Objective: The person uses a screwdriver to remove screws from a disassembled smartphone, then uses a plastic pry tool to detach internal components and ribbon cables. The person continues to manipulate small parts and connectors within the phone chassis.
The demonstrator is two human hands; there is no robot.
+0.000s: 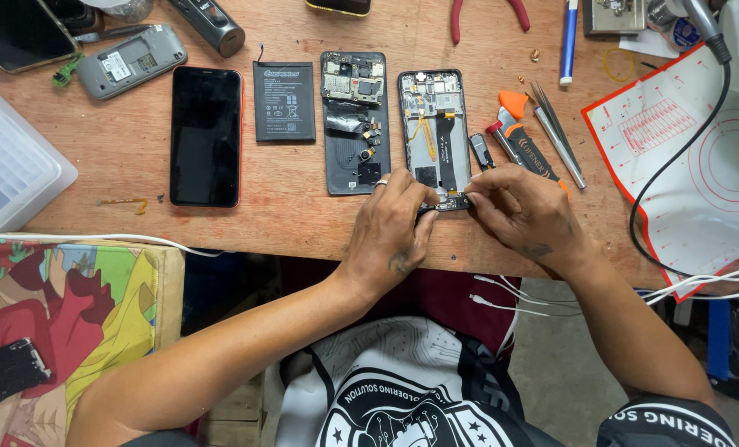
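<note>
An opened phone body (434, 124) with bare circuitry and a black ribbon cable lies upright on the wooden bench (287, 199). My left hand (394, 228) and my right hand (523, 215) meet at its near end. Both pinch at the small board at the bottom edge (451, 201). A ring shows on my left hand. My fingertips hide what lies between them. To the left rest a black back cover with loose parts (355, 124) and a flat black battery (283, 101).
A black phone with an orange rim (206, 136) lies further left, with a grey old phone (131, 60) above it. Tweezers (558, 132) and an orange-handled tool (523, 141) sit right of the open phone. A white and red mat (692, 165), cables and a plastic box (9, 161) flank the bench.
</note>
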